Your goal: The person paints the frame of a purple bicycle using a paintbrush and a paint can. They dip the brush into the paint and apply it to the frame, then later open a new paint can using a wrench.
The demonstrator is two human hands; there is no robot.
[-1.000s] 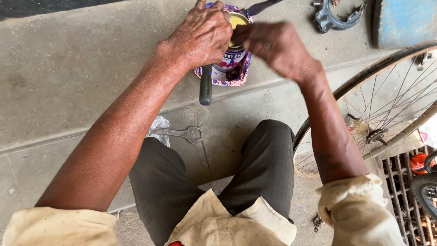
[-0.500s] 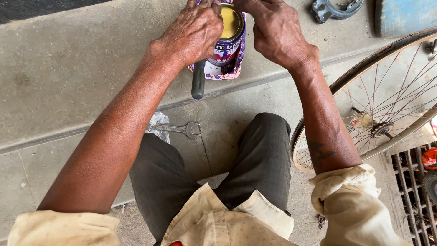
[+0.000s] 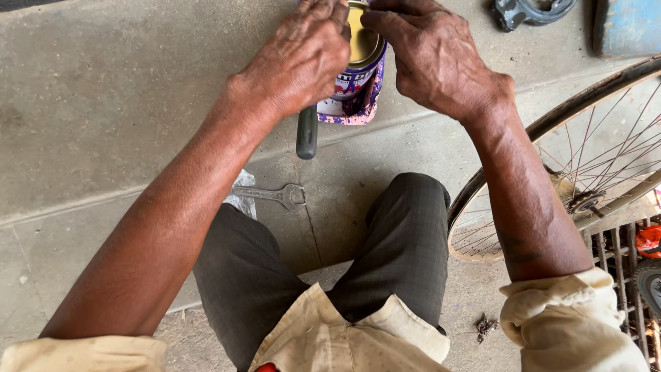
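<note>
My left hand (image 3: pixel 303 62) sits at about 11 o'clock in my view, its fingers curled tight around a dark tool handle (image 3: pixel 307 134) whose rounded butt sticks out below my palm toward 6 o'clock; the working end of the tool is hidden under my fingers, so I cannot tell what it touches. My right hand (image 3: pixel 434 58) is at about 1 o'clock, fingers bent in and narrow, the tips resting at the top rim of the small tin (image 3: pixel 358 65), with nothing clasped in it that I can see. The tin stands upright between my two hands at 12 o'clock, touched on both sides, its round top showing a yellowish metal face and its wall printed in purple and white. It stands on a torn purple wrapper (image 3: pixel 351 110) spread on the concrete floor (image 3: pixel 103 103). Near the centre of my view, by my left knee, an open-ended spanner (image 3: pixel 275 195) lies flat on the concrete with a scrap of clear plastic (image 3: pixel 241 200) beside it. At 3 o'clock a spoked bicycle wheel (image 3: pixel 585 172) leans in from the right edge. At 1 o'clock, along the top edge, lies a grey metal clamp part (image 3: pixel 530 10), and just right of it a blue container (image 3: pixel 626 27)
</note>
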